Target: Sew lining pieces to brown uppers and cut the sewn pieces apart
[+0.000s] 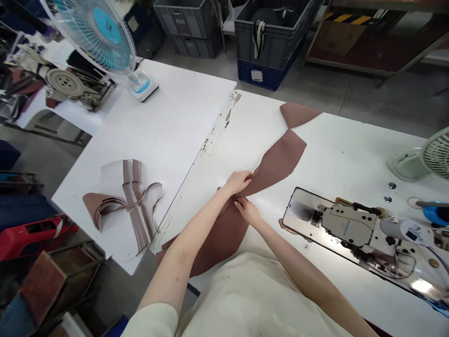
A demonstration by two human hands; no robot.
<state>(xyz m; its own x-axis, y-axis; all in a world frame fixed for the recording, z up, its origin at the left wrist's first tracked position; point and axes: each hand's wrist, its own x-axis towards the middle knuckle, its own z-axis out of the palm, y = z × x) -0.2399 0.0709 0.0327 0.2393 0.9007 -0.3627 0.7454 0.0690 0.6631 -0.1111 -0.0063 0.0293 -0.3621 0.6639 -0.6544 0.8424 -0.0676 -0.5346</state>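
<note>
A reddish-brown leather-like piece point(220, 243) lies across the table edge in front of my body, partly under my left forearm. My left hand point(239, 181) has its fingers closed on the brown material, where the lower piece meets a second long brown panel point(277, 161). Just below it, my right hand point(248, 210) pinches the edge of the lower piece near the same spot. The long panel reaches away to the upper right. Its far tip touches or nearly touches a smaller brown piece point(300, 114) at the table's back edge. My fingers hide how the edges join.
A sewing machine point(347, 227) is set into the white table point(336, 154) at right, near a pale green fan point(407, 164). Stacked brown pieces and strips point(135, 206) lie on the left table. A blue-white fan point(140, 86) stands behind; grey crates point(270, 37) sit beyond.
</note>
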